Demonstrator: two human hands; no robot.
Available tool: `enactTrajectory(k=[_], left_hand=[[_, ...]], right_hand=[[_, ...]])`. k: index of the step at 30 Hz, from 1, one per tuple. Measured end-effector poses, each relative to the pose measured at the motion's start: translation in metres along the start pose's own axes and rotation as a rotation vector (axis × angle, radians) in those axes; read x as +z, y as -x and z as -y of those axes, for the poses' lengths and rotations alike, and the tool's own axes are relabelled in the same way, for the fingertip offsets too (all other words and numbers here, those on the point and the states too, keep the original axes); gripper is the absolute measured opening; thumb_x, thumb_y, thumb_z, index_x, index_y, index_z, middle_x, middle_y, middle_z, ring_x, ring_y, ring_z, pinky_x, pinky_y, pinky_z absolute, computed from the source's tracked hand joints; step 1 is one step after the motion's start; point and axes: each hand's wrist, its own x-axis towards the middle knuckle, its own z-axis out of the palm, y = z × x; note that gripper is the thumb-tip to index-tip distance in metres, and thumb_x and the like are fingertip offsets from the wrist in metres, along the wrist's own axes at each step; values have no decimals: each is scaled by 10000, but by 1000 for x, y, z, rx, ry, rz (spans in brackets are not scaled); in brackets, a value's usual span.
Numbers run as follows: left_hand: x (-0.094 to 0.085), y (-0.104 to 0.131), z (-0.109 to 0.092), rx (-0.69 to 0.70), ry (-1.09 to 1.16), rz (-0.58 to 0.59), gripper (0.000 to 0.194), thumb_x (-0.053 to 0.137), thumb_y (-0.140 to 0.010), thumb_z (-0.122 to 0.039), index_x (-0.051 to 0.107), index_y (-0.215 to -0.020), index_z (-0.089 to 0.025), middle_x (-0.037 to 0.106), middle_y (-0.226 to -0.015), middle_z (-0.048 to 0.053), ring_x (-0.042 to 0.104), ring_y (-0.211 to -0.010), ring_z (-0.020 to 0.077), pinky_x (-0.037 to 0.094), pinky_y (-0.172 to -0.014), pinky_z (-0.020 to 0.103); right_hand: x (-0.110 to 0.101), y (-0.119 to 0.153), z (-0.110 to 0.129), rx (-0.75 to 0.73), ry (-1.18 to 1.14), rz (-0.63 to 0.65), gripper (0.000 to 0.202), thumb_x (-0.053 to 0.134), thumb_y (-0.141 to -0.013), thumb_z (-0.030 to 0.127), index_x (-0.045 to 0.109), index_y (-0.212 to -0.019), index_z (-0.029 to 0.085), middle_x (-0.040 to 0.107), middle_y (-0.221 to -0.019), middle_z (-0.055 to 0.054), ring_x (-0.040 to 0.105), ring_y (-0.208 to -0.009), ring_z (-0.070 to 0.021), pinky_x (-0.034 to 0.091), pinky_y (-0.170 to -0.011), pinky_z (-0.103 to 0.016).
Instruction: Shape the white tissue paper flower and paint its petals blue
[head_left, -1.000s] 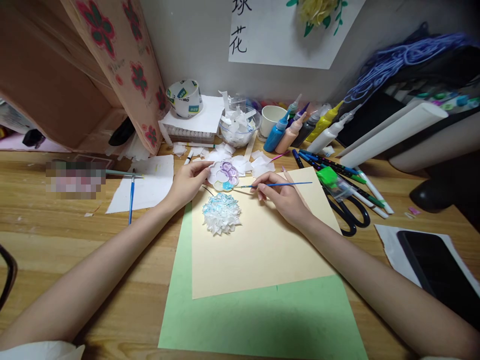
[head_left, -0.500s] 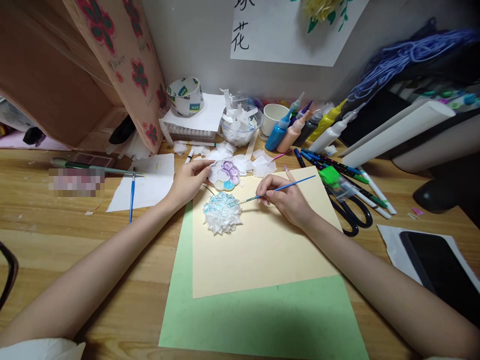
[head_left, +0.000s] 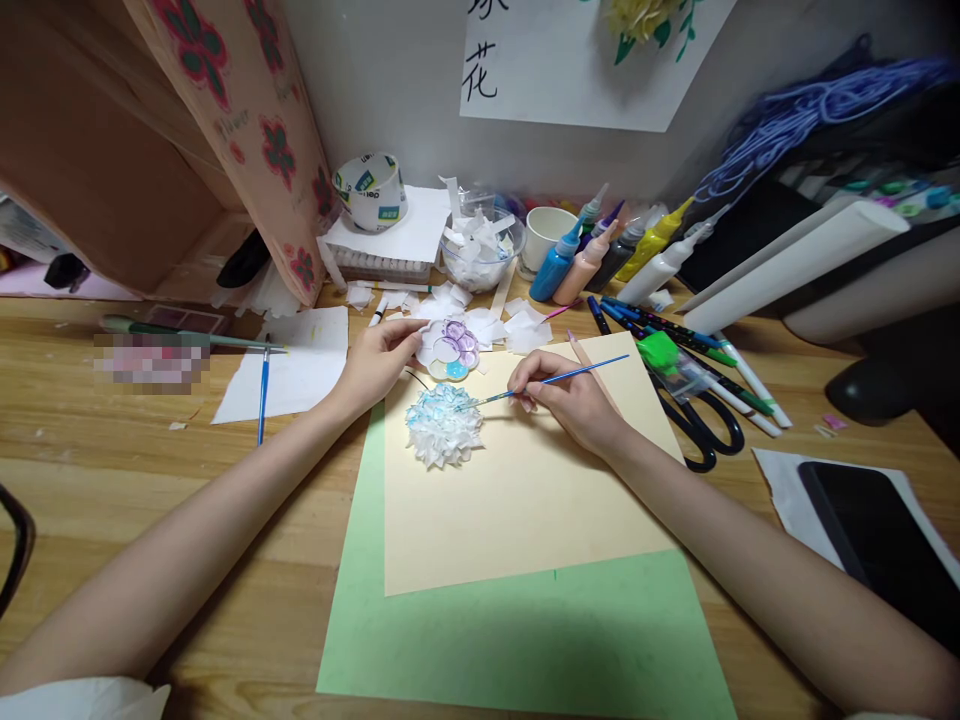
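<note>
My left hand [head_left: 384, 358] pinches the left edge of a small flower-shaped paint palette [head_left: 442, 343] with purple and blue paint in its wells. My right hand [head_left: 559, 392] grips a thin blue paintbrush [head_left: 574, 374]; its bristle end touches the upper right of a ruffled paper flower [head_left: 444, 440]. Blue colour covers the flower's upper part, while its lower petals are white. The flower rests on a cream sheet [head_left: 517, 520], which lies on a larger green sheet [head_left: 495, 650]. A pencil [head_left: 589, 360] lies partly behind my right hand.
Behind stand a bowl of paper scraps [head_left: 480, 250], a paper cup [head_left: 546, 240] and several paint bottles [head_left: 553, 270]. Pens and scissors [head_left: 724, 425] lie to the right, near a phone [head_left: 877, 530]. At left, another brush [head_left: 263, 395] lies on white paper [head_left: 307, 370].
The brush and my right hand have shifted very slightly left, with the tip still at the flower. My left hand holds the palette as before.
</note>
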Motion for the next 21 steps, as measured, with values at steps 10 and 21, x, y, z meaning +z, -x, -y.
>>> enactTrajectory(k=[10,21], left_hand=[[1,1,-1,3,4,2,359,611,-796,-334,711,-1081,-141,700,-1077,83,636,-701,136,552,-647,258],[0,2,-1,6,-22,0,357,599,-808,-329,705,-1089,-135,691,-1110,93,637,-686,126,548,-647,255]], right_hand=[[1,1,3,-5,27,3,56,604,-822,206,637,-789,174,617,-736,-8,520,-616,-97,413,-571,-236],[-1,0,0,-13,-15,4,58,590,-816,190,639,-785,181,609,-738,-5,510,-627,-104,384,-567,-238]])
